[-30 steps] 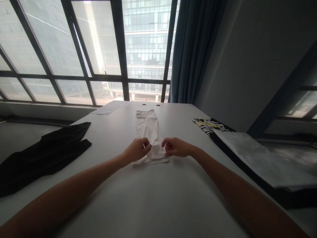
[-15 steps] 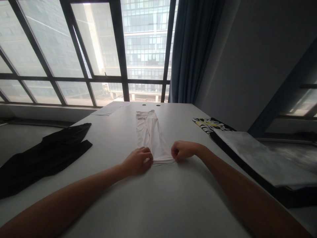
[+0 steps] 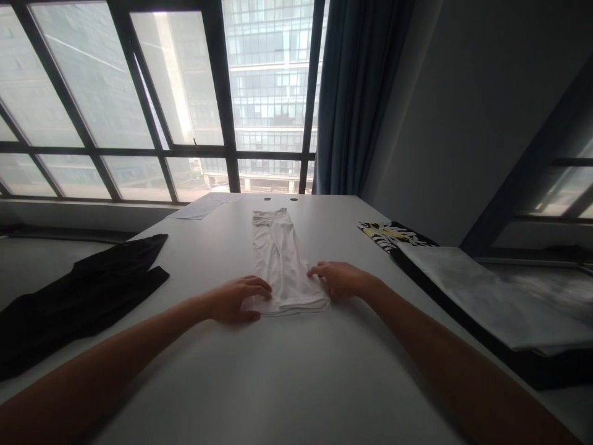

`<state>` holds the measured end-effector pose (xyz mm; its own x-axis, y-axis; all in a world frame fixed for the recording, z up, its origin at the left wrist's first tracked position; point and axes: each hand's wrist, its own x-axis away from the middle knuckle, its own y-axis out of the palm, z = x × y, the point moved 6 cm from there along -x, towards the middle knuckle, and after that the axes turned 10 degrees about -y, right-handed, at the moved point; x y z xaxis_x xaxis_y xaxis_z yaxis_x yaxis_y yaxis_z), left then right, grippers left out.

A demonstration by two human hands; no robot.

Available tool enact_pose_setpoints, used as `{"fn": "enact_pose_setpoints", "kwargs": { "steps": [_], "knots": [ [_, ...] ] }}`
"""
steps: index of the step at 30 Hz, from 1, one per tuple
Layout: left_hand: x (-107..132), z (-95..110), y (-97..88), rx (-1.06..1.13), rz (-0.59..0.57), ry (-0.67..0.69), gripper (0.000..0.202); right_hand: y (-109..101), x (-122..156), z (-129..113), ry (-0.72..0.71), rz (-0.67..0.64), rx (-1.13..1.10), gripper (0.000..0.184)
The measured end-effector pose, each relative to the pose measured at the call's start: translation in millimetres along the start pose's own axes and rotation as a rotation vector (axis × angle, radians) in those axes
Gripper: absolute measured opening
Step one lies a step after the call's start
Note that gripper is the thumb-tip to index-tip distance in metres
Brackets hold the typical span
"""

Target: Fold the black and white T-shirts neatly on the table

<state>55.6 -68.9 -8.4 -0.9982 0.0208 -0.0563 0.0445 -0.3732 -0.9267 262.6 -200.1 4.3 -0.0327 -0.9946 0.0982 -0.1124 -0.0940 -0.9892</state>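
A white garment [image 3: 285, 266], folded into a long narrow shape, lies flat on the white table [image 3: 287, 377] with its hem towards me; its exact kind I cannot make out. My left hand [image 3: 238, 300] rests at the garment's near left corner, thumb and fingers apart around the edge. At the near right side, my right hand [image 3: 340, 278] touches the cloth with its fingers extended over the edge. Neither hand grips the fabric. Small wrinkles run along the near hem and up the middle of the garment.
Black clothing [image 3: 92, 284] lies on the left side of the table. To the right are a black, white and yellow patterned cloth [image 3: 393, 235] and a grey-white sheet-like piece [image 3: 491, 296] over black material. Papers [image 3: 199, 207] lie at the far left, before the windows.
Both hands have let go of the near hem and their fingers have opened. My left hand has moved left, and the garment's near end now lies spread wider.
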Motion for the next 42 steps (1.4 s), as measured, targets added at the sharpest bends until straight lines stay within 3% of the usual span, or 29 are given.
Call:
{"fn": "enact_pose_setpoints", "kwargs": {
  "steps": [5,10,13,17,19,22,23,25,28,30,35,38,42],
  "knots": [
    [-8,-13,3.3,-0.016,0.073,0.04,0.029,10,-9,-1,-0.169,0.136,-0.075,0.034],
    [-2,-6,-2.2,0.024,0.23,0.053,0.037,0,-8,-6,-0.251,0.232,-0.155,0.021],
    [10,2,-18.8,0.124,0.326,-0.006,0.039,-9,-1,-12,-0.301,0.17,-0.287,0.016],
    [11,11,-47.2,0.429,0.306,-0.065,0.045,-12,2,-24,-0.382,0.002,-0.624,0.016],
    [0,-2,-65.6,0.592,0.396,-0.161,0.049,-17,-8,-20,-0.322,0.147,-0.808,0.021],
    [-19,-48,-80.5,0.772,0.59,-0.443,0.052,-16,-23,5,-0.011,0.515,-1.003,0.025],
    [-24,-67,-77.7,0.8,0.597,-0.561,0.053,-10,-26,13,0.118,0.583,-1.029,0.026],
    [-28,-100,-63.5,0.768,0.544,-0.791,0.063,5,-30,23,0.307,0.592,-1.037,0.028],
    [-19,-124,-40.3,0.521,0.453,-0.892,0.075,22,-32,24,0.335,0.47,-0.994,0.031],
    [-11,-119,-27.4,0.357,0.423,-0.817,0.077,27,-31,20,0.285,0.417,-0.944,0.032],
    [-7,-86,-4.1,0.15,0.304,-0.611,0.077,29,-35,12,0.224,0.398,-0.803,0.034],
    [-11,-76,0.6,-0.017,0.289,-0.59,0.068,32,-37,12,0.247,0.401,-0.742,0.03],
    [-8,-72,3.5,-0.215,0.26,-0.632,0.056,35,-32,9,0.254,0.305,-0.556,0.023]
  ]
}}
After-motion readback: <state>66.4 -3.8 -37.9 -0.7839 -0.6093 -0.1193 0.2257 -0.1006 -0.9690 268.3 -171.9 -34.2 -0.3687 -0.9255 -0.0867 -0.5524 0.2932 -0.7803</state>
